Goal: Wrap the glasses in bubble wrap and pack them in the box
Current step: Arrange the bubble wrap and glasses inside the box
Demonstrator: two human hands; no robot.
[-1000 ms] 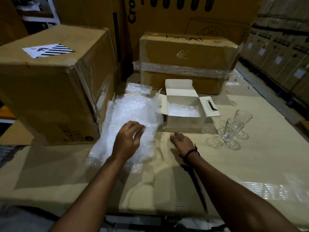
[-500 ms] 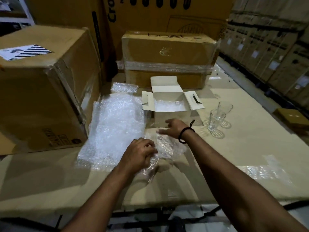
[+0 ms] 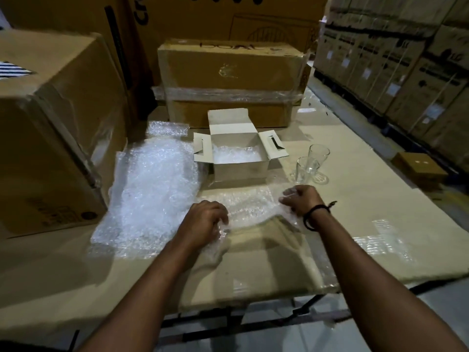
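Observation:
A sheet of bubble wrap (image 3: 250, 208) is stretched flat on the cardboard-covered table between my hands. My left hand (image 3: 206, 221) grips its near left edge, and my right hand (image 3: 302, 200) grips its right edge. Behind the sheet stands a small white box (image 3: 239, 167) with its flaps open and bubble wrap inside. Two clear glasses (image 3: 311, 163) stand upright to the right of the box, one close behind the other. A thick pile of bubble wrap (image 3: 149, 196) lies to the left of the box.
A large brown carton (image 3: 50, 128) stands on the table at the left. A taped carton (image 3: 231, 82) sits behind the white box, with taller cartons behind it. Stacked cartons (image 3: 406, 67) line the right side. A small brown box (image 3: 420, 167) lies at the table's right edge.
My left hand pulled one sheet off the pile toward the table's middle. My right hand took its other edge and drew it to the right, spreading the sheet in front of the box.

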